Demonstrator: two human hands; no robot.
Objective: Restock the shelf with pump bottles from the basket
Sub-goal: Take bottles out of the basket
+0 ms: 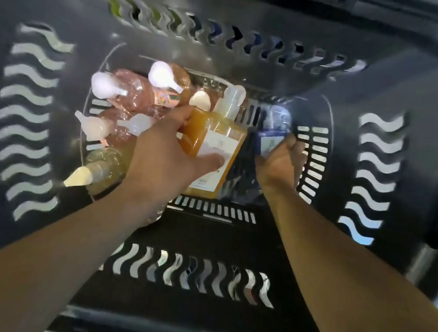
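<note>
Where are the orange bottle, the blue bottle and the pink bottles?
Square orange pump bottle (pixel 214 134), head view, on its amber body above the label.
Dark blue bottle (pixel 270 142), head view, on its white label.
Clear pink pump bottle (pixel 138 92), head view, on its crinkled body.

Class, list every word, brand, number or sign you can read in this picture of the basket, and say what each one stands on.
No text can be read.
Orange bottle, held by the left hand: white label, print too blurred.
Blue bottle, held by the right hand: pale label, print too blurred.
Pink bottle: small multicoloured sticker, unreadable.
Basket: no writing visible.
</note>
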